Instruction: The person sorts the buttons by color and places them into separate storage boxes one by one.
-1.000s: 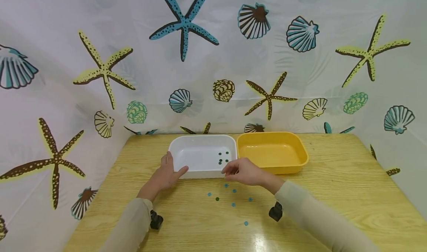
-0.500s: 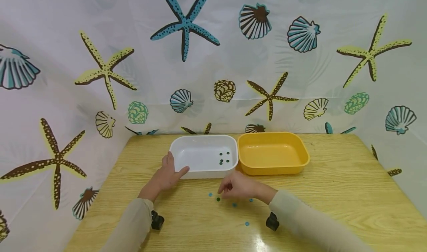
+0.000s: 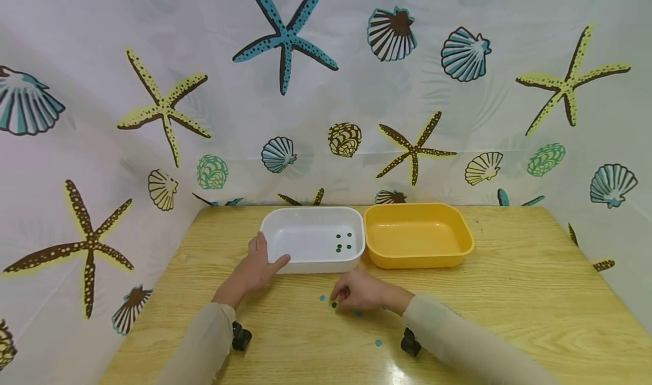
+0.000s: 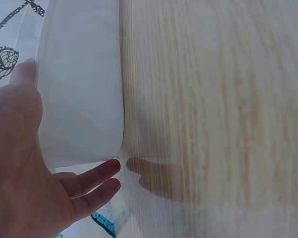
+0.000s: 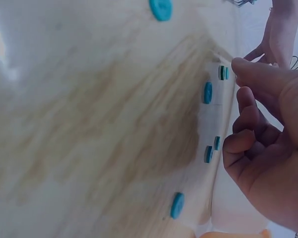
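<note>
My left hand holds the near left corner of the white tray, thumb along the front and fingers around the short end. In the left wrist view, the fingers bend at the tray's lower end. My right hand is low over the table, with thumb and index fingertips right at a dark green button. That button shows whole beside the fingertips in the right wrist view; the other fingers are curled. Blue buttons lie around it, including one to the left. Several dark green buttons lie in the tray.
An orange tray stands against the white tray's right side. A blue button lies nearer the front of the wooden table. A patterned curtain hangs behind and at both sides.
My right hand has moved from the white tray's front rim down and slightly left to the dark green button on the table. The left hand has stayed at the tray's corner.
</note>
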Demonstrator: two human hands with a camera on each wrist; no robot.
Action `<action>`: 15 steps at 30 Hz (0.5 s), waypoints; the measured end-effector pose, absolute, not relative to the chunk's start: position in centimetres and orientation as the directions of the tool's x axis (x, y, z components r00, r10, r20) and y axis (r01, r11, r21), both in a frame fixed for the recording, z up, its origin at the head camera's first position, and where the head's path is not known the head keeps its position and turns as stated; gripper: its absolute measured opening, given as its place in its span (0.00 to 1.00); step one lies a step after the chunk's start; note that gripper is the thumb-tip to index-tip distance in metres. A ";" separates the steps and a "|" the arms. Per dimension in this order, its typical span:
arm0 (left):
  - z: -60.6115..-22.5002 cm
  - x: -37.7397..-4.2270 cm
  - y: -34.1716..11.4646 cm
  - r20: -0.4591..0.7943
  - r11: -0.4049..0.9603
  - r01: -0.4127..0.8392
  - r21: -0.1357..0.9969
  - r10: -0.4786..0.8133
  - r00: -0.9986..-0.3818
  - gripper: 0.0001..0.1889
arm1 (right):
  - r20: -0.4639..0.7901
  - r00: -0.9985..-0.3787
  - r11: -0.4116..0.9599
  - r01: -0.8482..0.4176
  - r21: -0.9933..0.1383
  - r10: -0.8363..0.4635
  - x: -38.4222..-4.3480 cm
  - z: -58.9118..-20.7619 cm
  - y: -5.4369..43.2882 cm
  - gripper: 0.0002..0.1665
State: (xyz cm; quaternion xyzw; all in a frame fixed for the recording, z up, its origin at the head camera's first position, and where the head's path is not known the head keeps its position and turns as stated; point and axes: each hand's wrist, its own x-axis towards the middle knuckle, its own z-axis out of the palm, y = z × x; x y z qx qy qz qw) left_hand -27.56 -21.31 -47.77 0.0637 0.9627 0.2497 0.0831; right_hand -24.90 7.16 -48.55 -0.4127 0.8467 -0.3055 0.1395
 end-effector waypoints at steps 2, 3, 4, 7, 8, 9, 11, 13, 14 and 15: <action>-47.8 -27.5 -21.3 -0.126 0.866 0.081 0.493 0.163 -0.978 0.58 | 0.010 -0.623 0.486 -0.620 -0.616 -0.782 -25.0 -48.8 7.0 0.08; -47.8 -27.5 -21.3 -0.124 0.866 0.082 0.493 0.164 -0.979 0.58 | 0.006 -0.623 0.491 -0.622 -0.610 -0.782 -25.0 -48.8 6.9 0.08; -47.8 -27.5 -21.3 -0.123 0.867 0.083 0.492 0.164 -0.979 0.58 | 0.008 -0.620 0.491 -0.629 -0.603 -0.785 -25.1 -48.9 6.9 0.08; -47.8 -27.5 -21.3 -0.125 0.867 0.081 0.492 0.162 -0.979 0.58 | 0.014 -0.612 0.485 -0.641 -0.595 -0.791 -25.3 -49.1 6.8 0.07; -47.8 -27.5 -21.3 -0.126 0.868 0.080 0.491 0.161 -0.979 0.58 | 0.015 -0.609 0.483 -0.644 -0.594 -0.793 -25.3 -49.1 6.8 0.07; -47.8 -27.5 -21.3 -0.127 0.868 0.080 0.490 0.161 -0.979 0.58 | 0.017 -0.605 0.479 -0.647 -0.594 -0.796 -25.3 -49.1 6.8 0.06; -47.8 -27.5 -21.3 -0.127 0.868 0.079 0.491 0.160 -0.979 0.58 | 0.032 -0.592 0.466 -0.666 -0.582 -0.805 -25.3 -49.2 6.7 0.06; -47.8 -27.6 -21.3 -0.125 0.868 0.080 0.491 0.161 -0.979 0.58 | 0.023 -0.594 0.469 -0.659 -0.588 -0.804 -25.3 -49.1 6.6 0.05; -47.8 -27.6 -21.3 -0.123 0.868 0.081 0.490 0.161 -0.979 0.58 | 0.011 -0.600 0.478 -0.649 -0.591 -0.800 -25.3 -49.1 6.6 0.05; -47.8 -27.6 -21.3 -0.123 0.868 0.080 0.491 0.160 -0.979 0.58 | 0.000 -0.605 0.486 -0.639 -0.596 -0.796 -25.3 -49.0 6.5 0.05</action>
